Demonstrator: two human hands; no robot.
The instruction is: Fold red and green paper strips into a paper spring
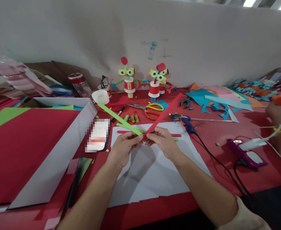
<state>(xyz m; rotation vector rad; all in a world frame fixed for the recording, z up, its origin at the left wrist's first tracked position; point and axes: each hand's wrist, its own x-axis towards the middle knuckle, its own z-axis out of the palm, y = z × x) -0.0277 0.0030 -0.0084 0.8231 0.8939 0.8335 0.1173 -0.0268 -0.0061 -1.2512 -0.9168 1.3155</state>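
My left hand pinches the lower end of a green paper strip, which slants up to the left. In my right hand is the low end of a red paper strip, slanting up to the right. The two ends meet between my fingertips, forming a V. Beneath and behind the hands, another red strip and a green strip lie across the white paper. Small folded green and red paper springs rest just behind the white paper.
Paper-cup figures stand by the wall. Scissors and a glue gun lie behind the white paper. A phone and box are left; a purple power socket and another person's hand are right.
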